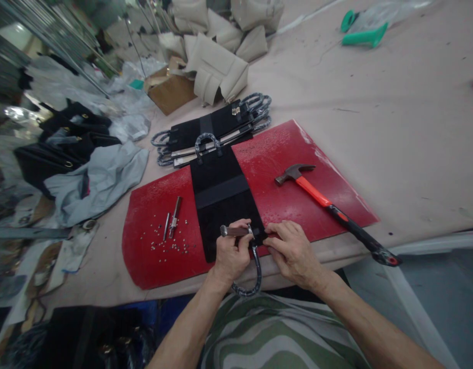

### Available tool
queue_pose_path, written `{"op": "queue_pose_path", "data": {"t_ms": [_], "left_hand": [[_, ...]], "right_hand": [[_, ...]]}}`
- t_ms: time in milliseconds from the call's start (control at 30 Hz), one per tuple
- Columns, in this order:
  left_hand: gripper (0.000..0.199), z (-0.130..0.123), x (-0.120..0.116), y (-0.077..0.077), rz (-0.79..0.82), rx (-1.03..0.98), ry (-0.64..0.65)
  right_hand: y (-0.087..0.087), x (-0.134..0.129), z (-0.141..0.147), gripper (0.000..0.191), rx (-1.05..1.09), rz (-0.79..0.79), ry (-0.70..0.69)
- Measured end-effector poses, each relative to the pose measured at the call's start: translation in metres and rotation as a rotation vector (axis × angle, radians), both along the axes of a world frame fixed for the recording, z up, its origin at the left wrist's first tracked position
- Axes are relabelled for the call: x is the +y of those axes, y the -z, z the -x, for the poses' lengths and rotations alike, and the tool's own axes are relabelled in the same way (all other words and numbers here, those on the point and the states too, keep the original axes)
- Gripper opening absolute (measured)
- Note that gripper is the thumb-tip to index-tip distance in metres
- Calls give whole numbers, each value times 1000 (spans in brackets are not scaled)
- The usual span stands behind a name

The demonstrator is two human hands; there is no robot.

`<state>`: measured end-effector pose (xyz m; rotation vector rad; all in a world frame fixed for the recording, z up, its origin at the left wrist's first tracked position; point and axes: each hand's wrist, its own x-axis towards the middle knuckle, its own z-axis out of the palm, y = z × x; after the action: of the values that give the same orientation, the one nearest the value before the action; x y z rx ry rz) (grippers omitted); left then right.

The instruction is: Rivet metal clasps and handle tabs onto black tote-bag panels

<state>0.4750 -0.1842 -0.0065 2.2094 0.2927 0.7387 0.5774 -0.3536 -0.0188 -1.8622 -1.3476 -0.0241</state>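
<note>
A black bag panel (pixel 221 192) lies lengthwise over a red mat (pixel 163 215), with a plastic-wrapped handle at each end. At its near end, my left hand (pixel 233 253) is closed around a short metal punch (pixel 235 231), which is tilted nearly flat. The near handle (pixel 258 271) loops down past the table edge beside that hand. My right hand (pixel 292 248) is closed at the panel's near right corner, fingertips pinched together; what they grip is too small to make out. To the right, a claw hammer (pixel 313 192) with an orange and black handle rests on the mat.
Small metal studs (pixel 175 248) lie scattered on the mat's left side near two metal rods (pixel 175 218). Behind are stacked black panels with wrapped handles (pixel 209 128), a cardboard box (pixel 171 89) and beige bags (pixel 221 66). Black bags (pixel 63 148) sit at left.
</note>
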Motion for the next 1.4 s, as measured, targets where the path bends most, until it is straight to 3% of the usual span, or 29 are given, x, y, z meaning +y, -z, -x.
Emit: {"op": "queue_pose_path", "data": {"t_ms": [133,533,767,900,1033,1133,1200,1267,1333,1400], "left_hand": [[14,-1,-1,-1,-49,-4,1],[11,-1,13,-8,-26,77,169],[17,-2,2,-1,-55,16,61],[18,-5,2,-8,-34,104,103],[17,-8,5,-15,-5,154,130],[18,-9,4,-16,23,164,127],[19,-10,4,-16,40,175,133],[20,-10,3,-16,58,177,129],[21,-10,3,-16,71,170,120],[21,-10,3,-16,81,166,114]], "right_hand": [[0,0,0,19,3,15,13],[2,3,1,16,-5,6,24],[2,2,0,17,-7,-3,17],[3,4,2,15,12,3,26],[-7,2,1,15,33,-52,36],[-22,-10,-14,16,-64,-89,186],[-29,-24,-32,16,-181,-33,373],[-32,-41,-54,23,-262,129,536],[-33,-55,-74,22,-250,343,607],[-35,-63,-86,11,-109,478,587]]}}
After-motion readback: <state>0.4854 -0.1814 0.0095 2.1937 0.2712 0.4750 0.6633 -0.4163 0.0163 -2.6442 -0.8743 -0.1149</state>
